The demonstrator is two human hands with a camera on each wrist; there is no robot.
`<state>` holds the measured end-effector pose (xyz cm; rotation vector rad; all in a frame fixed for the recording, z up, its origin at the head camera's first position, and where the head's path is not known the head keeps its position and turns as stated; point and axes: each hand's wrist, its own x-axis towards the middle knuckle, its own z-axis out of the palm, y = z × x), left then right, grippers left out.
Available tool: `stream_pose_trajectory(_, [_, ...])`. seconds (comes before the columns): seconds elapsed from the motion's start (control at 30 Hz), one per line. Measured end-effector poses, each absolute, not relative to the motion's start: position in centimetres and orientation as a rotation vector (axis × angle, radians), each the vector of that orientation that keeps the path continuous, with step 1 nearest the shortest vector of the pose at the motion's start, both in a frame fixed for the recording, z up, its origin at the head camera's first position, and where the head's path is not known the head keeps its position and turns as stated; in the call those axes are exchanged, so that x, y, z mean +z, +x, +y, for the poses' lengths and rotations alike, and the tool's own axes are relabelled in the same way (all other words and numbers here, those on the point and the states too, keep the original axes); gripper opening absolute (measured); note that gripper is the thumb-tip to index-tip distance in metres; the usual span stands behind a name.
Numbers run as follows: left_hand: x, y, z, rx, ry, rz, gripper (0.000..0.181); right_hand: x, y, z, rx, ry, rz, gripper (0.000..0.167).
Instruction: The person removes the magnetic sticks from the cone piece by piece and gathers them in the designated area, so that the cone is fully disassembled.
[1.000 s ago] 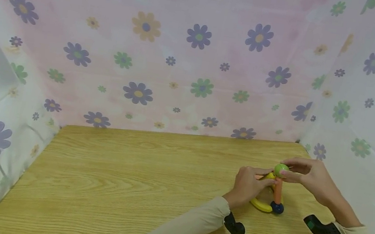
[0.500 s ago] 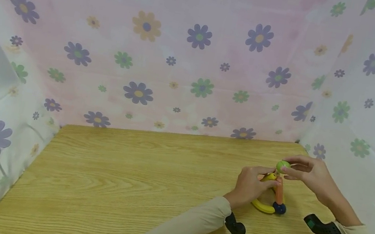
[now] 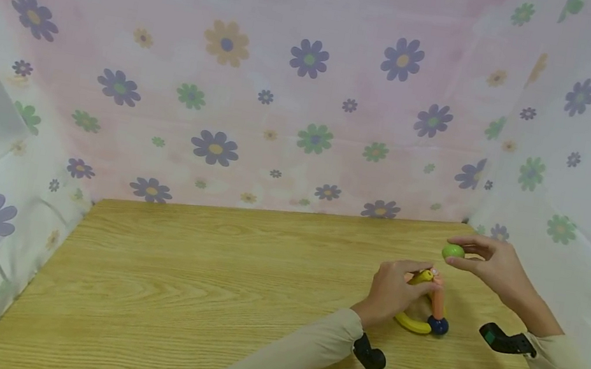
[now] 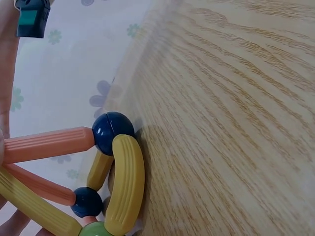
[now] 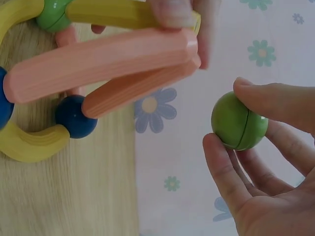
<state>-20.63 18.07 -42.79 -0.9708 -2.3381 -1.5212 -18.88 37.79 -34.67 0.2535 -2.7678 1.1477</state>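
On the table's right part stands a frame of rods and balls. My left hand (image 3: 392, 291) pinches the upper ends of its rods together. In the right wrist view, a pink rod (image 5: 98, 61), an orange rod (image 5: 138, 88) and a yellow rod (image 5: 118, 13) meet near those fingers. Curved yellow pieces (image 4: 126, 184) and dark blue balls (image 4: 112, 132) form the base, with a green ball (image 5: 53, 14) at one corner. My right hand (image 3: 502, 273) holds another green ball (image 5: 238, 121) between thumb and fingers, above the rod ends and apart from them.
The wooden table (image 3: 168, 293) extends to the left of the frame. Flowered cloth hangs behind it and along both sides. A black device (image 3: 505, 340) is strapped to the right wrist, and another (image 3: 370, 354) to the left.
My right hand has lifted the green ball up and to the right, away from the rod tops. My left hand keeps its hold, nearly in place.
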Motion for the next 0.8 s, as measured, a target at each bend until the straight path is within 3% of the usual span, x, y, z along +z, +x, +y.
stream_pose_trajectory(0.8, [-42.8,-20.8,17.9,-1.471,-1.011,-2.286,0.036,-40.5,-23.5,41.6,1.392,0.149,-2.747,0.051])
